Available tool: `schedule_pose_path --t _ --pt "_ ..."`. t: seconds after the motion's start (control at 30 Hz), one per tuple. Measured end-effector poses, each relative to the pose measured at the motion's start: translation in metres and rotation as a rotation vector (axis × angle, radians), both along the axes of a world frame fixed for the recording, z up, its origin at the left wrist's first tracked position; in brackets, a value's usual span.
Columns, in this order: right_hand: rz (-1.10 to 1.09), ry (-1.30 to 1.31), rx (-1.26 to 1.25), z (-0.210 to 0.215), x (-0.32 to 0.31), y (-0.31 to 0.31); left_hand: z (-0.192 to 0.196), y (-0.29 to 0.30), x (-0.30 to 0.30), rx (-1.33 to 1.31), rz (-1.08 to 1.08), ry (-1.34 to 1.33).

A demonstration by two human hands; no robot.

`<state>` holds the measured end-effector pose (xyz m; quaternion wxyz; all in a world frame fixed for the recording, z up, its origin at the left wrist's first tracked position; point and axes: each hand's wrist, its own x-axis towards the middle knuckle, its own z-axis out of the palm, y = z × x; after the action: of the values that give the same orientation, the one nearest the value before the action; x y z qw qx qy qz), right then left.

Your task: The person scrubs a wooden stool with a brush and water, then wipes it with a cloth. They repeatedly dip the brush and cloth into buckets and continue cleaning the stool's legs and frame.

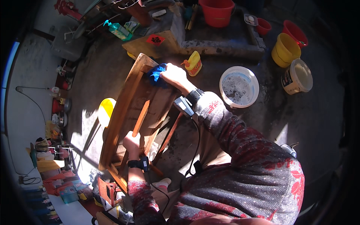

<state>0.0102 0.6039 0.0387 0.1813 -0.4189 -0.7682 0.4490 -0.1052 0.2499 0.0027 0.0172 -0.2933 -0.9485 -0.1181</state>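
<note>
Wooden chair (131, 112) lies tipped on the concrete floor (307, 123); my left hand (132, 141) grips a slat at 7 o'clock, my right hand (174, 74) presses a blue cloth (155, 73) at 12. Soapy white basin (239, 87) at 2 o'clock.

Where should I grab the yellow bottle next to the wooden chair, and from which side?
Probably grip the yellow bottle around its flat body, coming from the right, since the right hand and blue cloth crowd its left. Its orange cap looks too small to hold.
</note>
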Motion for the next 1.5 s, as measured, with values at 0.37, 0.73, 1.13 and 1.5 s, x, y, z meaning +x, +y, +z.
schedule_pose_path --t 0.37,0.73,1.13,1.5 --pt "0.509 0.407 -0.517 0.086 0.017 -0.027 0.037 -0.079 0.004 0.208 0.143 -0.004" --pt "0.616 0.603 -0.305 0.18 0.023 -0.194 0.098 -0.198 -0.007 0.234 0.165 -0.012" --pt "0.539 1.101 -0.891 0.183 -0.013 -0.256 0.193 -0.139 -0.038 0.605 -0.115 0.205" --pt "0.041 1.072 -1.094 0.048 0.037 -0.091 0.188 -0.182 -0.052 0.874 0.215 0.14"
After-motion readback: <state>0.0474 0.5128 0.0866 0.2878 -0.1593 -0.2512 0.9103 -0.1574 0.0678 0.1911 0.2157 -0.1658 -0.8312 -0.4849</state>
